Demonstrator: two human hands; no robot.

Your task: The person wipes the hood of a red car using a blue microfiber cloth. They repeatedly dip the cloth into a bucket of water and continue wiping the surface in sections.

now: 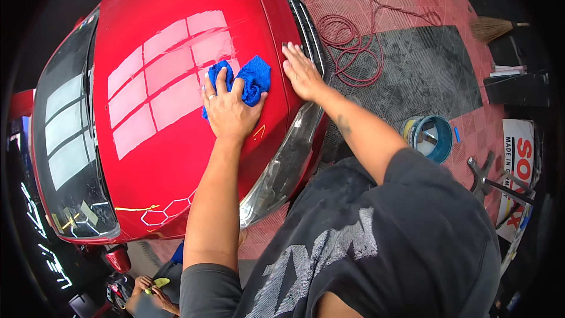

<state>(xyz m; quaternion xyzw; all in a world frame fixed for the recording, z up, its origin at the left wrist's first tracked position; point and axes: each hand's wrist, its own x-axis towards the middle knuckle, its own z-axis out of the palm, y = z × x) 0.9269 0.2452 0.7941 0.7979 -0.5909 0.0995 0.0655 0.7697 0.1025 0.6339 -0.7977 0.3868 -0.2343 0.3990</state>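
My left hand [229,111] presses a crumpled blue microfiber cloth [254,76] against the glossy red hood [235,29] of a car. Its fingers are spread and bent over the cloth, which bunches up beyond them. My right hand [303,72] rests on the hood's front edge, just above the black grille [306,35]. The fingers there are stretched out flat, and I see no tool in the palm. A small dark patch shows at its fingertips, too small to make out. Below that hand lies the clear headlight [282,168]. Window-like reflections cover much of the hood.
A coiled dark red hose [353,53] lies on the red and grey tiled floor. Right of me stand a blue bucket [445,141] with things inside, a metal stand [484,178] and a broom [488,29]. At lower left another person's hands [154,294] hold something yellow.
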